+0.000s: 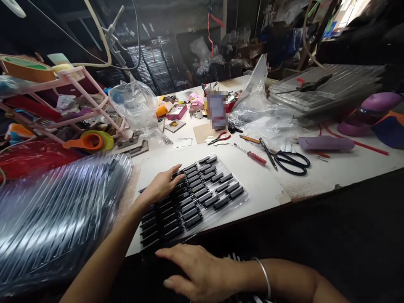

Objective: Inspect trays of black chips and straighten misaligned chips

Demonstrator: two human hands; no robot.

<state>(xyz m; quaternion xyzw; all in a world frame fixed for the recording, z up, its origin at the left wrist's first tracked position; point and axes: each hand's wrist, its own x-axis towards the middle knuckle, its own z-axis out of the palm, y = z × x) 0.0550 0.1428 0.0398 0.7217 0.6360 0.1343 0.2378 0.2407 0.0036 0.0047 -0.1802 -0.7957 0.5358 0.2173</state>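
Observation:
A clear plastic tray (235, 205) lies near the table's front edge, filled with rows of small black comb-like pieces (195, 188). On its left part the pieces sit close together; toward the right they lie more loosely. My left hand (164, 184) reaches over the tray's far left part, fingers stretched and thumb apart, at or just above the black pieces. Whether it touches one is hard to see. Below the table's edge is my right hand (202, 269), its thumb and forefinger spread with nothing visible between them, a silver bangle on the wrist.
Stacked clear ribbed trays (63, 210) stand at the left, below a pink rack (91, 101). Right of the tray lie red-handled pliers (219, 138), a screwdriver (251, 154), a pen (268, 154) and black scissors (293, 162). Plastic bags (261, 118) and more trays (331, 92) are behind.

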